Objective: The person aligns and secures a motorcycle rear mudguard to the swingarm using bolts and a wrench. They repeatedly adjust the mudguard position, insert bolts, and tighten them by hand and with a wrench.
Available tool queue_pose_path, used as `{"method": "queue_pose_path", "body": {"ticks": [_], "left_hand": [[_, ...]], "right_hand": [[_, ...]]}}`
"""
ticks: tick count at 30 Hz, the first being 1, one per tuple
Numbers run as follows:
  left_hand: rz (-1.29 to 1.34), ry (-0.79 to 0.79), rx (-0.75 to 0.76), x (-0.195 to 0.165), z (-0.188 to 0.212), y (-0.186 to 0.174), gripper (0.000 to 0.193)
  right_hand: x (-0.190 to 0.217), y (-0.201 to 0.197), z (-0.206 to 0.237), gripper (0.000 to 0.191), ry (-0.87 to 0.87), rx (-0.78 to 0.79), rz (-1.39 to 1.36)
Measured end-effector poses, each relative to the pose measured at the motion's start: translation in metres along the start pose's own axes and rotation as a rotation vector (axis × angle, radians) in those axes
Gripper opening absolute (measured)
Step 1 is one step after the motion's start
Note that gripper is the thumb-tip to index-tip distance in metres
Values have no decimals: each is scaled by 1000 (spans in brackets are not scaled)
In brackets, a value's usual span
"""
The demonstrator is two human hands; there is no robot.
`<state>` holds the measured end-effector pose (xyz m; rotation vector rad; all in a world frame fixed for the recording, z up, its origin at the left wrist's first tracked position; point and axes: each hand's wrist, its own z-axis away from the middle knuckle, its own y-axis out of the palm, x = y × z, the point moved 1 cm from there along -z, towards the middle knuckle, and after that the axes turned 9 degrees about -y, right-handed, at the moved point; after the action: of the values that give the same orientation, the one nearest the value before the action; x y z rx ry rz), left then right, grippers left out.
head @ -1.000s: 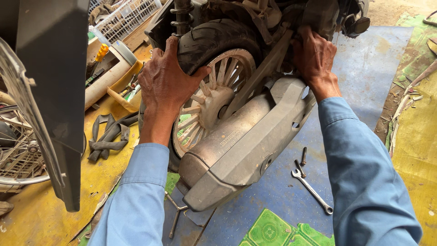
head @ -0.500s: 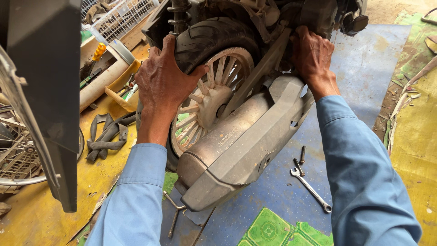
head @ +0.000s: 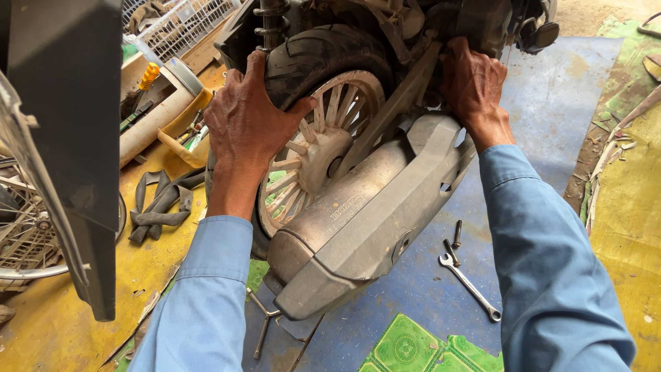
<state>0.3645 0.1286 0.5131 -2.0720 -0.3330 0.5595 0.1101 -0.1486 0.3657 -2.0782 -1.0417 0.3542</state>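
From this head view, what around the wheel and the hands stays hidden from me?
- Right hand fingertips: tucked behind the frame above the exhaust cover.
- Rear wheel lower half: behind the exhaust cover and left hand.
- T-handled tool: partly under the left sleeve.
- Scooter body: cut off by the top edge.

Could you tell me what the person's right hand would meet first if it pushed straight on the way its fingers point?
The right hand already presses on the dark bodywork above the exhaust muffler; going on, it would probably meet that bodywork at once, though depth is unclear.
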Motion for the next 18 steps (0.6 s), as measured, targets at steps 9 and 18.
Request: {"method": "queue_pose_path", "body": {"ticks": [9,18], "left_hand": [[-5,6,3,1,-1,1,94],[-10,9,6,0,-1,0,95]], "right_hand": [[-1,2,1,22,-38,-58,19],[-2,7,1,16,24,-12,16]]}}
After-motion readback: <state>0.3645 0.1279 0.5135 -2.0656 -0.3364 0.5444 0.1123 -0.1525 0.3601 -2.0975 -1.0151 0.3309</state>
